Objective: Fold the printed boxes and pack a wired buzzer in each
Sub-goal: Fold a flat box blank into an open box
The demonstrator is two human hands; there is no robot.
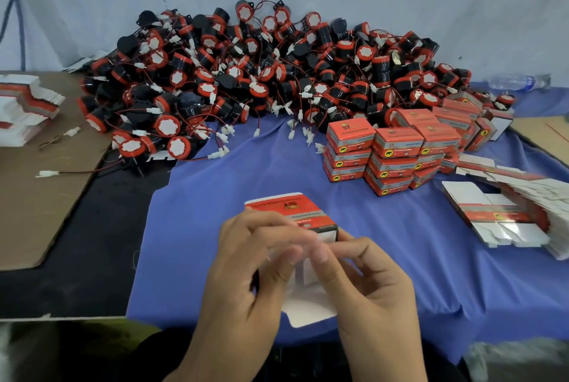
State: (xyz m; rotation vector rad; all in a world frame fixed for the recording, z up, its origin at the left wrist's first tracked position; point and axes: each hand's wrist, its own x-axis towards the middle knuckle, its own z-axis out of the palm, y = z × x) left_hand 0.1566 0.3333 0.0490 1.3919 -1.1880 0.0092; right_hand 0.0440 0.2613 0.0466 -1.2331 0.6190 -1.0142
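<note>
You hold the printed box (pixel 295 215) just above the blue cloth (pixel 215 196), clamped between both hands with its open end turned toward you, probably so you can watch the white flaps as they tuck in. Your left hand (pixel 243 273) curls round the box's left side and your right hand (pixel 375 289) round its right. The fingertips of both meet over the opening. One white flap hangs below the grip, not yet folded.

The pile of wired buzzers (pixel 246 73) lies well beyond the grip, across the far side of the table. The packed boxes (pixel 385 153) stand stacked beyond and right of the grip, seemingly placed for an easy set-down. Flat blanks (pixel 508 215) fan out to its right, near enough to draw the next one. A second stack of blanks (pixel 24 104) sits far to its left.

Your fingertips are smeared by motion, so I cannot tell which flap each one presses. They also cover the opening, so whether a buzzer is already inside is hidden. The box's far end faces away from the camera and cannot be judged.
</note>
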